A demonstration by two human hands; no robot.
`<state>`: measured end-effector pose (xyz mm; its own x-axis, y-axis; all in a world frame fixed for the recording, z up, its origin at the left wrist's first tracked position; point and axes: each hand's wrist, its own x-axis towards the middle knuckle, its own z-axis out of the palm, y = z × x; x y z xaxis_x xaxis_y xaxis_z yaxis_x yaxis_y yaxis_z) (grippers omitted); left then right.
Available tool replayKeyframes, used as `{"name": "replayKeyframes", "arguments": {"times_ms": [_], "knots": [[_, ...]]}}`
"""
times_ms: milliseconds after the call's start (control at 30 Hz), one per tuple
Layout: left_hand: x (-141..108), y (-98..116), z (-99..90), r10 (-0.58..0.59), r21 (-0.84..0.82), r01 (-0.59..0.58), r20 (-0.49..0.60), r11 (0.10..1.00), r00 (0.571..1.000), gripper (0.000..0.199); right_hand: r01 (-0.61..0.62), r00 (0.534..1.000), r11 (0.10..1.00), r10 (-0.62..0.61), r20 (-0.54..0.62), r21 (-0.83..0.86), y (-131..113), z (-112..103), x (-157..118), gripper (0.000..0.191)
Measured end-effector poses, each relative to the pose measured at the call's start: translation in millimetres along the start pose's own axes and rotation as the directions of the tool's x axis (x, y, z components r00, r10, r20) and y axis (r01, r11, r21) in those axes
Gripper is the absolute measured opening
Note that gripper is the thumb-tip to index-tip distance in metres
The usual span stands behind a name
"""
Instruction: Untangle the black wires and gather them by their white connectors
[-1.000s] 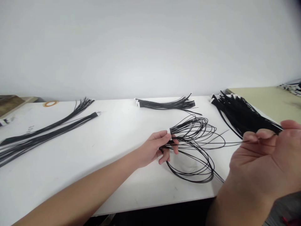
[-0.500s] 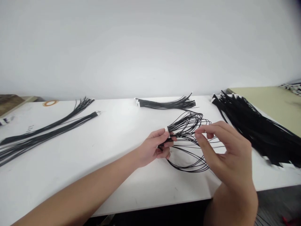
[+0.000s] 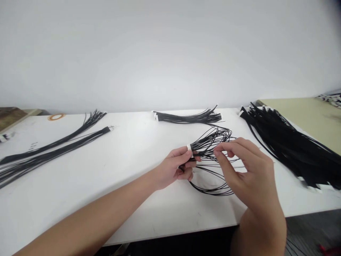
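Observation:
My left hand (image 3: 179, 164) is closed around the connector end of a black wire harness (image 3: 209, 142). A white connector (image 3: 189, 147) shows between thumb and fingers. From it the thin wires fan out to the right and loop back below toward the same hand. My right hand (image 3: 246, 167) is at the right of the loops, thumb and index finger pinched together on a black wire among them. The exact tip of that wire is hidden by the fingers.
Two wire bundles (image 3: 66, 142) lie at the left, near an orange ring (image 3: 55, 117). Another bundle (image 3: 186, 117) lies at the back of the white table (image 3: 128, 213). A large pile of black harnesses (image 3: 295, 145) covers the right side, beside a yellowish board (image 3: 311, 113).
My right hand has moved a little left, closer to the white connector, still pinching. The left hand has stayed in place with its hold on the harness.

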<state>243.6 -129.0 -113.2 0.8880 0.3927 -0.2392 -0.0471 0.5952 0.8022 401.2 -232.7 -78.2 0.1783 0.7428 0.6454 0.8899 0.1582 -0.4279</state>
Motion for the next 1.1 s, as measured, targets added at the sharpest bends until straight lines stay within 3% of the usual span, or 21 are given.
{"name": "replayKeyframes", "arguments": {"times_ms": [1100], "knots": [[-1.3, 0.6, -2.7, -0.041, 0.031, 0.038, 0.096, 0.999, 0.995, 0.026, 0.081, 0.991, 0.994, -0.072, 0.111, -0.078, 2.0, 5.2, -1.7, 0.005]]}}
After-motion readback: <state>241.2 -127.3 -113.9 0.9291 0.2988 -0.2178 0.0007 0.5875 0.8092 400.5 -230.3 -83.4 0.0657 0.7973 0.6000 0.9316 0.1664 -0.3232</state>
